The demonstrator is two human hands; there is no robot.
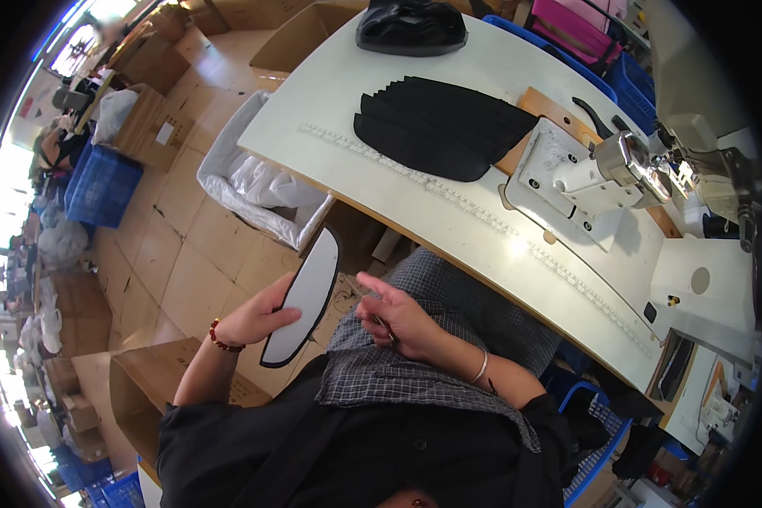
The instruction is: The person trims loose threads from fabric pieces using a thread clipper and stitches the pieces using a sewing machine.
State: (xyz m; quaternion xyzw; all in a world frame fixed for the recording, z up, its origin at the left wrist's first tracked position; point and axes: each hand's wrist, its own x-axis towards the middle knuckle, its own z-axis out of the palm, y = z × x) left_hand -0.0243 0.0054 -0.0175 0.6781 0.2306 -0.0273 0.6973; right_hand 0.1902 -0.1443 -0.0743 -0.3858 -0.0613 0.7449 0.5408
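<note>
My left hand (pixel 262 315) grips a long, curved white panel with black edging (pixel 310 284), thumb on its pale face and fingers behind. The panel is tilted over the floor beside my lap. To its right, my right hand (pixel 395 320) is curled round a slim metal tool (pixel 382 320), its index finger stretched toward the panel without touching it. Most of that tool is hidden by the fingers, so its kind cannot be made out. On the table, a fanned stack of black fabric pieces (pixel 436 127) lies by the sewing machine (pixel 622 165).
The white table (pixel 313 93) carries a ruler strip (pixel 466 199) and a black bundle (pixel 411 30) at its far end. A white-lined bin (pixel 229 157) stands at its left edge. A cardboard box (pixel 157 372) sits behind my left arm, a blue basket (pixel 601 440) at my right.
</note>
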